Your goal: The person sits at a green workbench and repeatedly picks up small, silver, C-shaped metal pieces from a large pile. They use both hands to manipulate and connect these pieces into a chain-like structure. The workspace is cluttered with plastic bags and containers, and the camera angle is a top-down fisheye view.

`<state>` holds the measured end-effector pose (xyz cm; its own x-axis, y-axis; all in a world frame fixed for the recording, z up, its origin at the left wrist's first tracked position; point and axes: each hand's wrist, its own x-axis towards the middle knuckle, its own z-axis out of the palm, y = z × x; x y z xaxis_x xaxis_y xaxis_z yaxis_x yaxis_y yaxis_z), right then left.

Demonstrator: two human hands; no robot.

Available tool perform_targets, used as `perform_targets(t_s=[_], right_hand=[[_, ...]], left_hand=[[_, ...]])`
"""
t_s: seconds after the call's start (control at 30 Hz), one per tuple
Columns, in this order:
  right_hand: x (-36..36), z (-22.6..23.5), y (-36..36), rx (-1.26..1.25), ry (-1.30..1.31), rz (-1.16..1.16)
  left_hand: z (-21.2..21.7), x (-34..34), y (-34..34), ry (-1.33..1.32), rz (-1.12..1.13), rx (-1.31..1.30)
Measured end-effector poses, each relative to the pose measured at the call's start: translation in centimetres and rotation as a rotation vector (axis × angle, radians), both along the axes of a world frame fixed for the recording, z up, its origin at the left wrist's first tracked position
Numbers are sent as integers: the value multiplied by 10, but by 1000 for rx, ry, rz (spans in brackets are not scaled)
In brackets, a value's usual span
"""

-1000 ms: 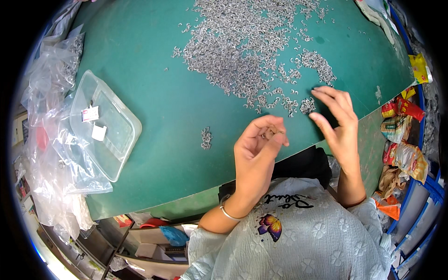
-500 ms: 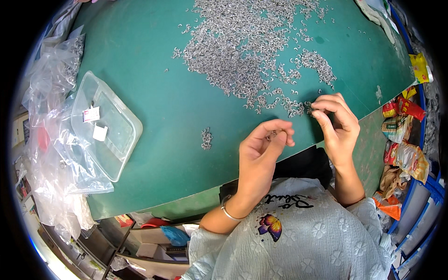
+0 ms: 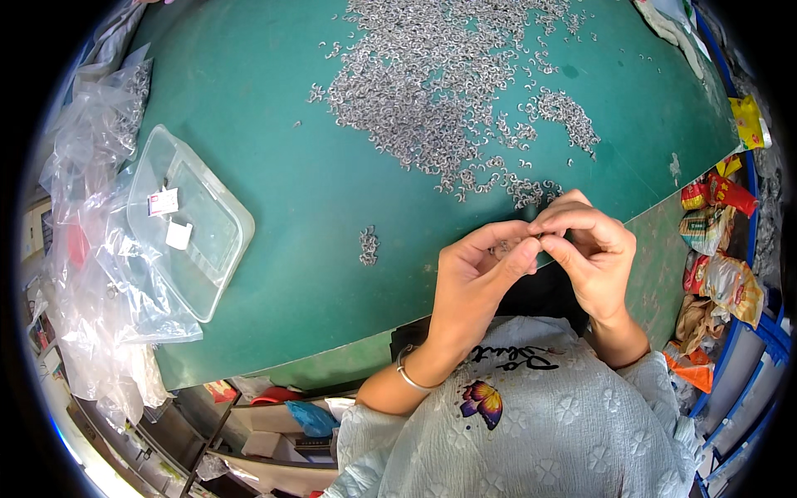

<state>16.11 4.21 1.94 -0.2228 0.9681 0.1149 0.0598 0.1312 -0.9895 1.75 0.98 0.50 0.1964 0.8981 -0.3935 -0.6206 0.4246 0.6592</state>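
Observation:
Over the table's near edge my two hands meet fingertip to fingertip. My left hand [image 3: 473, 278] is curled, with several small silver curved metal pieces [image 3: 501, 248] cupped between thumb and fingers. Thumb and forefinger of my right hand [image 3: 594, 257] pinch together against the left fingertips; whatever is between them is too small to make out. Beyond the hands spreads a large heap of the same C-shaped metal pieces [image 3: 423, 91]. A small separate cluster of metal pieces [image 3: 369, 246] lies left of my left hand.
The green table [image 3: 290, 315] carries a clear plastic box [image 3: 224, 199] at left, with small white labels in it. Clear plastic bags [image 3: 108, 274] hang over the left edge. Colourful packets [image 3: 722, 282] and a blue metal rack [image 3: 772, 332] stand at the right.
My right hand has come from the near edge of the heap, leftward and nearer, to my left hand. My left hand has shifted slightly right, and the fingertips now touch.

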Motion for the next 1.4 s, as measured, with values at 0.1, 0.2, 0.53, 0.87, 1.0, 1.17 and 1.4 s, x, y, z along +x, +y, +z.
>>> perform_targets(t_s=[0.1, 0.2, 0.53, 0.87, 1.0, 1.17, 1.4], right_hand=[[-2, 7, 1, 94, -81, 19], [-1, 10, 1, 116, -93, 41], [-2, 11, 0, 53, 28, 75], [-1, 12, 0, 132, -16, 92], [-4, 14, 0, 128, 4, 72], [1, 8, 3, 170, -109, -23], [5, 3, 14, 329, -925, -167]], left_hand=[[-4, -1, 1, -85, -11, -24], [-5, -5, 2, -155, -36, -16], [-2, -5, 1, -109, 3, 55], [-1, -7, -1, -131, 29, 110], [0, -6, 0, -96, 44, 150], [3, -7, 1, 3, 75, 252], [6, -7, 1, 39, 93, 260]])
